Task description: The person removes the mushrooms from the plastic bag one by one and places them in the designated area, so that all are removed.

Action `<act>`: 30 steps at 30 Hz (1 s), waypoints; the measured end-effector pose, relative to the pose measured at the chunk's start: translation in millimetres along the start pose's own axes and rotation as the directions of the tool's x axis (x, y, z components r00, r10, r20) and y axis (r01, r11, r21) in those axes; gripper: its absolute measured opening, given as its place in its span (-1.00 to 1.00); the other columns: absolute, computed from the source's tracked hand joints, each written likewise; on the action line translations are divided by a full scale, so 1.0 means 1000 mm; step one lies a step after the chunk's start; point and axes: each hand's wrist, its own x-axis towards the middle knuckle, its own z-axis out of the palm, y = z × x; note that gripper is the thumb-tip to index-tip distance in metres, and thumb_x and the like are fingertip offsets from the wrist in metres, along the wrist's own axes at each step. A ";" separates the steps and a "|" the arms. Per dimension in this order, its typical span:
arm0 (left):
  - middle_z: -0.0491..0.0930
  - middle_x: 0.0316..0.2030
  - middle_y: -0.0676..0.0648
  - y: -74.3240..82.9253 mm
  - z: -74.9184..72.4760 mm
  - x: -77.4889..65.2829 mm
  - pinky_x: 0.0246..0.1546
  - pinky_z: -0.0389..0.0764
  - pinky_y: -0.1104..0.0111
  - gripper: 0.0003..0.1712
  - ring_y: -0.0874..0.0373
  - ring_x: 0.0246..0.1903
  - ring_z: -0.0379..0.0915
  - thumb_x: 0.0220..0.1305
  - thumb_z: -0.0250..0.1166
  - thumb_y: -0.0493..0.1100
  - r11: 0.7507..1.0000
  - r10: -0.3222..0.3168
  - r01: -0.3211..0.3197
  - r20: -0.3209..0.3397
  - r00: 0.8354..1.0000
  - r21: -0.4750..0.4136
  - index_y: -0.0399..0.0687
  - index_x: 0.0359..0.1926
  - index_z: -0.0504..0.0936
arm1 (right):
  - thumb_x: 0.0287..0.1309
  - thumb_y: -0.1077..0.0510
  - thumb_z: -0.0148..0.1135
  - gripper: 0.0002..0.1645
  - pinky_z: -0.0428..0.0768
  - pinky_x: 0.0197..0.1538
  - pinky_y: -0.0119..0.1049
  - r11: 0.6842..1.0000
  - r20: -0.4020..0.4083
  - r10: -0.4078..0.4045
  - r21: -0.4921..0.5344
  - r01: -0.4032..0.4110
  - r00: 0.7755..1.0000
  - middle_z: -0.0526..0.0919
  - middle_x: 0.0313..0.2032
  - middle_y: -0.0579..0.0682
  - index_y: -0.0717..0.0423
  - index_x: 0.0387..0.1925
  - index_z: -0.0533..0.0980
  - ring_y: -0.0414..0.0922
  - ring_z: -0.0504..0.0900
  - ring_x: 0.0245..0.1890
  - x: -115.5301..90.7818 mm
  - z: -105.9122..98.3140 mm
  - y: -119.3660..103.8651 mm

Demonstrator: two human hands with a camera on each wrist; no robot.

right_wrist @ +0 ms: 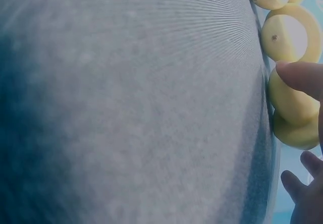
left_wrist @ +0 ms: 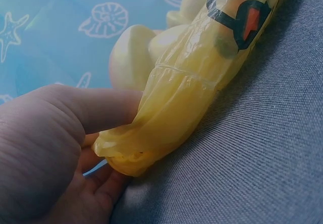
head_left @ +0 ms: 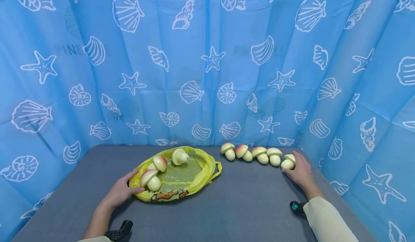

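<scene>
Left hand: I see the left hand pinch the near-left rim of the yellow bag, thumb on one side and fingers on the other.
Yellow bag: it lies on the grey table, its mouth spread wide, a handle loop at its right end.
In the bag: three mushrooms, two touching near the left hand, one by the far rim.
Right hand: the right hand is at the end mushroom, thumb touching it; I cannot tell whether the grip is closed.
Row: four other mushrooms lie left of it, along the far table edge.
Behind: a blue curtain with white shells and starfish.
</scene>
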 end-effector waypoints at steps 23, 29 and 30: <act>0.03 0.37 -0.53 0.000 0.000 0.000 0.24 0.12 -0.25 0.08 -0.47 0.34 -0.08 0.13 0.41 0.12 1.000 -0.007 0.007 -0.001 1.000 -0.006 -0.35 0.46 0.09 | 0.12 0.17 0.38 -0.19 0.13 0.19 0.38 0.980 -0.209 -0.182 0.038 0.194 0.961 0.33 0.25 0.42 0.32 0.33 0.26 0.41 0.21 0.23 -0.001 -0.015 -0.068; 0.03 0.38 -0.53 -0.001 0.001 0.001 0.24 0.10 -0.27 0.09 -0.47 0.34 -0.09 0.12 0.42 0.13 1.000 -0.005 0.005 -0.004 1.000 -0.001 -0.35 0.46 0.09 | 0.11 0.25 0.38 -0.32 0.32 0.10 0.24 0.955 -0.289 -0.233 0.114 0.275 0.929 0.50 0.12 0.32 0.30 0.25 0.36 0.31 0.33 0.16 -0.005 -0.002 -0.095; 0.02 0.38 -0.53 -0.002 0.001 0.002 0.24 0.10 -0.27 0.10 -0.47 0.34 -0.09 0.12 0.41 0.13 1.000 -0.003 0.003 -0.004 1.000 0.000 -0.35 0.46 0.08 | 0.11 0.26 0.37 -0.34 0.33 0.10 0.23 0.947 -0.299 -0.247 0.126 0.294 0.922 0.52 0.09 0.32 0.31 0.24 0.38 0.30 0.35 0.14 -0.006 0.000 -0.100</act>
